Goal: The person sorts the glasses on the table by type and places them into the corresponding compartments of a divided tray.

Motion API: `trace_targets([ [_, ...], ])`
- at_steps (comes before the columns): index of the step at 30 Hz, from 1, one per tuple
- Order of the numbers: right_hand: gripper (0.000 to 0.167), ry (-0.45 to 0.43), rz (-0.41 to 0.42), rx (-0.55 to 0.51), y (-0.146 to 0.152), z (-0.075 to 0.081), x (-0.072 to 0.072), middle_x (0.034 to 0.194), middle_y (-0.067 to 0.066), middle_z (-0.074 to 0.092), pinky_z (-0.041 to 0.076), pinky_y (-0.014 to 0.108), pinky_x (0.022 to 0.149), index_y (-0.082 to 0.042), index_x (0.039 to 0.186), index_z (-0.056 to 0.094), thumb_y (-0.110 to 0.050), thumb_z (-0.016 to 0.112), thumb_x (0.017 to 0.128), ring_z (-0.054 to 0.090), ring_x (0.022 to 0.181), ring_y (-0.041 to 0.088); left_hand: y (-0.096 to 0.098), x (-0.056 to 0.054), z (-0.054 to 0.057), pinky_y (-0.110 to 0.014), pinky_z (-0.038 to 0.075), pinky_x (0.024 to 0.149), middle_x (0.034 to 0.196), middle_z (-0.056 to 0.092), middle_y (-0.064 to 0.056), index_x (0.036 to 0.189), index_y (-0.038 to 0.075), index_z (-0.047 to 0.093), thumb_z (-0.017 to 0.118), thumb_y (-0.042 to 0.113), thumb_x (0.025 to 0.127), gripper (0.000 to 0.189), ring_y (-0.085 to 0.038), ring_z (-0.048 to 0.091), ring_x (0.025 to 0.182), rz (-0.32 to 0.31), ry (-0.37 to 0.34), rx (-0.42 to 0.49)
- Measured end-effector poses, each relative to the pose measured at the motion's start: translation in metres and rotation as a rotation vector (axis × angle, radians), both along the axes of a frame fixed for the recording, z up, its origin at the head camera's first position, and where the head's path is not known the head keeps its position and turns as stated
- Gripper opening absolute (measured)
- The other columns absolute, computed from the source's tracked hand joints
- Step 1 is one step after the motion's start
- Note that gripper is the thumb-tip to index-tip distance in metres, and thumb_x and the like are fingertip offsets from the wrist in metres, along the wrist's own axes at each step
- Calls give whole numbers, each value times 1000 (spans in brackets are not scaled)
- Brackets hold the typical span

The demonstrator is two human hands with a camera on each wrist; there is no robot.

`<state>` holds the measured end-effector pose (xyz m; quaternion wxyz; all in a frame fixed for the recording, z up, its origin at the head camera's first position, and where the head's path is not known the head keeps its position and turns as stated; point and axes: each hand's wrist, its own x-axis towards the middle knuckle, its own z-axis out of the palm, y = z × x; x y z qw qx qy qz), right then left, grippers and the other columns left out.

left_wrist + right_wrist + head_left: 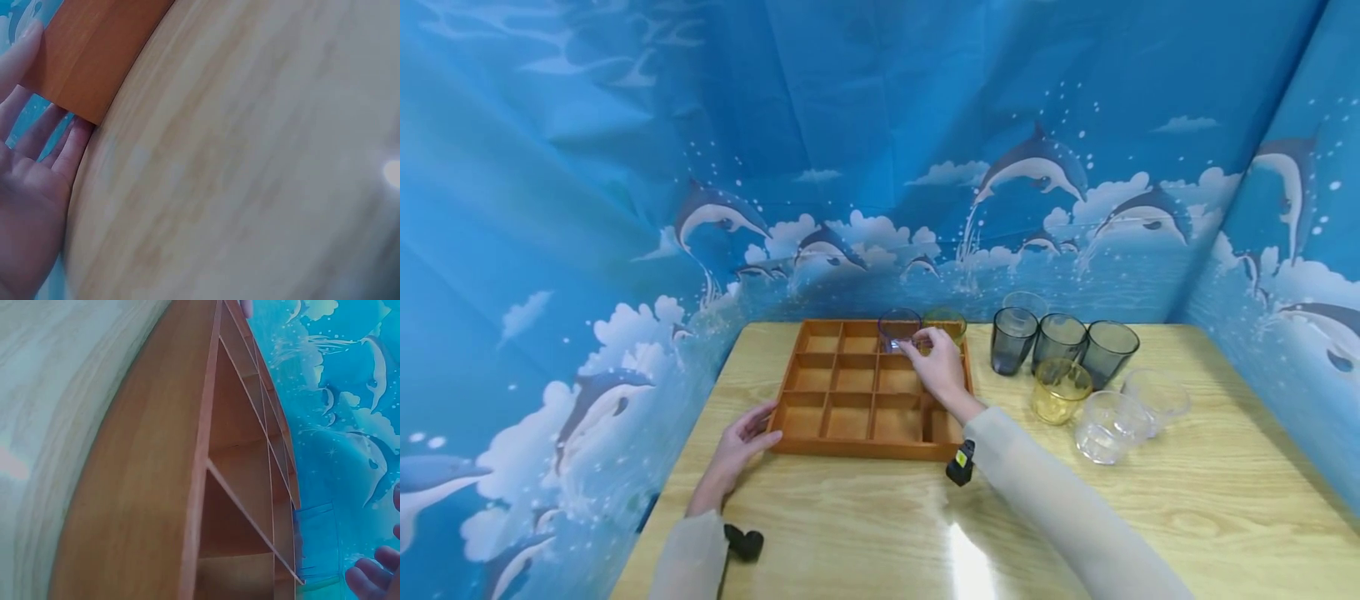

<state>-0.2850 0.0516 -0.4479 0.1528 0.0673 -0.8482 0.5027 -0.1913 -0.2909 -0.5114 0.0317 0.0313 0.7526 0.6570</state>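
Note:
A wooden tray (847,448) divided into several compartments lies on the table. My left hand (741,446) rests against its front left corner; in the left wrist view the fingers (72,147) reach along its side and the thumb lies by the corner. A blue-tinted clear glass (895,321) stands in a back-row compartment, and a yellow-green glass (951,321) stands to its right. Over these two glasses is my right hand (936,362), partly hiding them. The right wrist view shows its fingers (369,578) loosely bent, apart from the blue-tinted glass (319,540).
Right of the tray stand three grey glasses (1013,342), with a clear glass (1026,300) behind them. A yellow glass (1058,396) and two clear glasses (1105,429) are nearer the front. A dolphin-print curtain (880,125) hangs behind the wooden table (865,525).

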Motion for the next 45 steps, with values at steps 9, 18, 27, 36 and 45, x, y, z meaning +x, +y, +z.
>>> trace_targets([
  [9, 33, 38, 14, 9, 13, 0, 14, 102, 15, 60, 49, 41, 79, -3, 100, 65, -29, 71, 83, 58, 94, 29, 2, 1, 2, -14, 39, 90, 140, 40, -21, 137, -4, 39, 66, 8, 86, 59, -34, 35, 126, 1, -15, -5],
  [18, 29, 54, 16, -66, 27, 0, 30, 102, 15, 61, 51, 42, 78, -3, 100, 65, -23, 74, 81, 60, 94, 34, -3, -4, -9, -12, 38, 88, 141, 40, -18, 139, -1, 38, 66, 9, 86, 60, -31, 36, 125, 12, -29, -9],
  [27, 28, 32, 15, -132, 43, -1, 43, 101, 13, 64, 53, 39, 75, -3, 101, 65, -21, 73, 82, 60, 94, 32, -8, -10, -24, -13, 37, 91, 141, 41, -13, 138, 6, 42, 69, 19, 85, 61, -24, 39, 124, 27, -9, -44],
  [36, 25, 66, -16, -162, 62, -1, 58, 101, 17, 63, 53, 41, 73, -1, 99, 65, -17, 74, 81, 62, 92, 34, -8, -9, -23, -13, 37, 91, 140, 42, -10, 138, 8, 44, 69, 19, 85, 59, -17, 41, 122, 28, -9, -40],
  [45, 31, 26, -71, -183, 81, -8, 71, 101, 17, 64, 51, 19, 68, 0, 103, 64, -17, 74, 80, 62, 89, 27, -8, -9, -23, -12, 37, 91, 141, 41, -12, 138, 6, 42, 68, 17, 86, 59, -26, 36, 127, 10, 4, -20],
])
